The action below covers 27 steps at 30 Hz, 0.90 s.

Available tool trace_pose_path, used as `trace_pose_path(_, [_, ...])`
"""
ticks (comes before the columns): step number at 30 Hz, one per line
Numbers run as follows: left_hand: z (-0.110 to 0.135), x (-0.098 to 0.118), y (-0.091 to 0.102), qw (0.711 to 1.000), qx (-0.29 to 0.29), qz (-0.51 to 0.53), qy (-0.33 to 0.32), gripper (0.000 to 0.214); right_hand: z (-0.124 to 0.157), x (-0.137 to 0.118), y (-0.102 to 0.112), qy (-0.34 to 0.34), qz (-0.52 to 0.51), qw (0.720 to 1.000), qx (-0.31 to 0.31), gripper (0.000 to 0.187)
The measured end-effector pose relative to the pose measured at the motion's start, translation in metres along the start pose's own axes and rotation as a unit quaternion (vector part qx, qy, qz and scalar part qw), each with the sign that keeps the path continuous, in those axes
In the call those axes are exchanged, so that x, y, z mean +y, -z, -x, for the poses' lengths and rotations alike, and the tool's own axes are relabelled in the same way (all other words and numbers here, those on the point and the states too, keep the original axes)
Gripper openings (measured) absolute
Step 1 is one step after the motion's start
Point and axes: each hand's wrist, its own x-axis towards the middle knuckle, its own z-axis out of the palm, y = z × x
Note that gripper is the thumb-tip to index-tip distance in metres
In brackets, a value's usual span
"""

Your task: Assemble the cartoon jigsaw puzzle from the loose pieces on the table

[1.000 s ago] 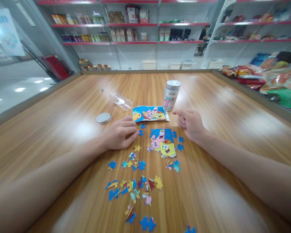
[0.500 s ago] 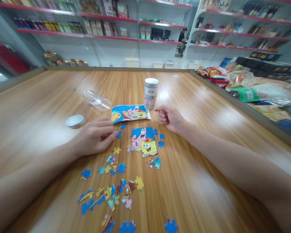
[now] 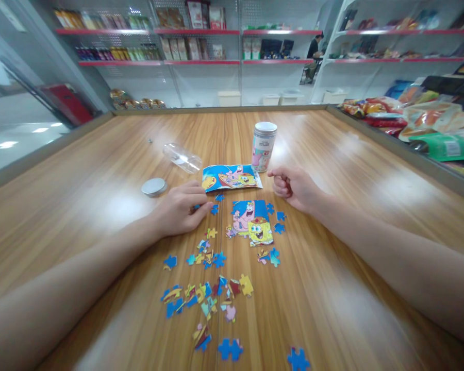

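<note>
My left hand (image 3: 182,208) rests palm down on the table, thumb apart from its lightly bent fingers. Loose blue puzzle pieces (image 3: 214,209) lie by its thumb and fingertips. My right hand (image 3: 296,188) is a loose fist on its side, with nothing visible in it, near the base of a printed can (image 3: 264,147). Between the hands lies a partly joined jigsaw puzzle (image 3: 251,221) with a pink and a yellow cartoon figure. A picture sheet (image 3: 232,178) with the same figures lies behind it. Several loose puzzle pieces (image 3: 209,296) are scattered toward me.
A silver lid (image 3: 153,186) and a clear plastic cylinder (image 3: 182,157) lie beyond my left hand. Packaged goods (image 3: 433,123) are heaped past the table's right edge. Stocked shelves (image 3: 201,62) line the back, where a person (image 3: 314,54) sits far off.
The view has swung left and slightly down, so everything on the table appears farther right. Both hands keep nearly the same places beside the puzzle.
</note>
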Motion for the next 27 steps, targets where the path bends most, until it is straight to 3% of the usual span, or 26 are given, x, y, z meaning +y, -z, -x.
trace_pose_path(3, [0.002,0.004,0.002,0.998,0.008,-0.042,-0.04,0.026,0.001,0.0,-0.001,0.001,0.001,1.0,0.001,0.01])
trace_pose_path(8, [0.002,0.017,0.003,0.989,0.078,-0.056,-0.109,0.01,0.001,0.001,0.0,0.012,0.008,1.0,-0.003,0.009])
trace_pose_path(12, [-0.001,0.017,0.0,0.993,0.023,0.0,-0.113,0.006,0.001,0.003,0.001,0.016,0.018,1.0,-0.008,0.008])
trace_pose_path(17, [0.0,0.008,-0.004,0.995,0.022,0.044,-0.089,0.006,0.001,0.005,0.001,0.024,0.037,0.999,-0.017,0.008])
trace_pose_path(21, [0.003,0.007,-0.004,0.993,0.032,0.05,-0.098,0.016,0.002,0.005,0.0,0.035,0.06,0.997,-0.023,0.008])
trace_pose_path(25, [0.006,0.014,0.0,0.985,0.113,0.06,-0.112,0.039,0.004,0.006,-0.001,0.039,0.067,0.997,-0.021,0.008])
trace_pose_path(27, [0.005,0.019,0.001,0.986,0.071,0.068,-0.135,0.037,0.005,0.007,-0.003,0.043,0.08,0.996,-0.023,0.008])
